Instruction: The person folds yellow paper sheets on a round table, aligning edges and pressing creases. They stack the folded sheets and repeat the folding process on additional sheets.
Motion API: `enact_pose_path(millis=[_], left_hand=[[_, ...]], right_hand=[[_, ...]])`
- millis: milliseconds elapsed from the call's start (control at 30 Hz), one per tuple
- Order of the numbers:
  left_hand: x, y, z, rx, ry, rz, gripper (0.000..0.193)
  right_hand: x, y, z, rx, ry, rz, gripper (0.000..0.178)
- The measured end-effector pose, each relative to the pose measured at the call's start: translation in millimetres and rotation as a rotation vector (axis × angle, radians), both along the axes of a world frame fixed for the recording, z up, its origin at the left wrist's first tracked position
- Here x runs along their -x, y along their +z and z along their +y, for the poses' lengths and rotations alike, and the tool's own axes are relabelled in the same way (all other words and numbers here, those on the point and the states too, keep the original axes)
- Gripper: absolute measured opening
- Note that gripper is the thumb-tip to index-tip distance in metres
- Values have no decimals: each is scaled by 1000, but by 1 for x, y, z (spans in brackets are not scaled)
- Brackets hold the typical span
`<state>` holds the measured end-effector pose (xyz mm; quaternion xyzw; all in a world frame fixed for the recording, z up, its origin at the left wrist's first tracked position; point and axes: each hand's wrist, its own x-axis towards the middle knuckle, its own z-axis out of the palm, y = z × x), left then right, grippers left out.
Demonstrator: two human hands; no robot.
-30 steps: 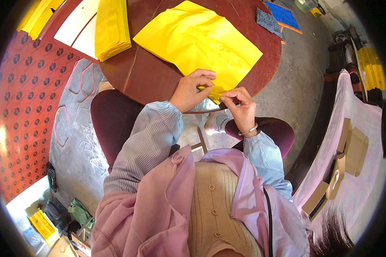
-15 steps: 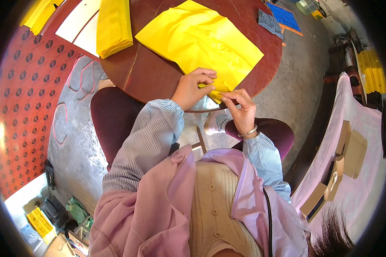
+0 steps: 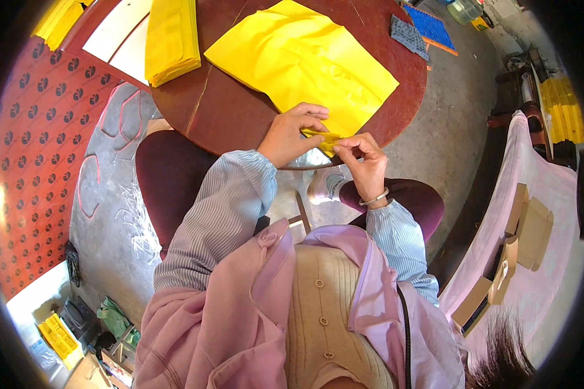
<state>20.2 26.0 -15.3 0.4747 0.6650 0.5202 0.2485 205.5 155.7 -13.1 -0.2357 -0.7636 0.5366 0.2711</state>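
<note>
In the head view, a yellow fabric sheet [image 3: 305, 61] is spread, creased, over a round reddish-brown table [image 3: 224, 120], and its near corner is brought to the table's near edge. That corner is gripped narrowly between thumb and fingertips of the right hand [image 3: 365, 162]; a bracelet [image 3: 375, 198] is worn on that wrist. Just beside, the gathered edge is held between the thumb and curled fingers of the left hand [image 3: 292, 135]. To the left, folded yellow fabric [image 3: 172, 42] is stacked; a gray cloth [image 3: 408, 37] is laid near the table's far right edge.
</note>
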Motion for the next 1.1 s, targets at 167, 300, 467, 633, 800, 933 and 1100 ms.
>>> enact_pose_path(millis=[167,300,467,633,800,933,1100], left_hand=[[-1,-3,5,4,52,-139,12],[-1,-1,3,41,47,-163,9],[2,1,1,33,13,-106,11],[2,0,-2,21,-19,-18,12],[-1,-2,3,21,37,-120,14],[0,-2,4,41,46,-166,12],[1,1,3,66,31,-151,11]], right_hand=[[-1,4,-3,-29,-8,-17,16],[-2,8,-4,-116,12,-21,13],[0,7,-3,-46,-11,-54,8],[-1,2,-1,-2,8,-36,8],[1,3,-4,-19,-17,-7,13],[-2,9,-5,-114,-1,-19,12],[0,9,-4,-87,-10,-45,9]])
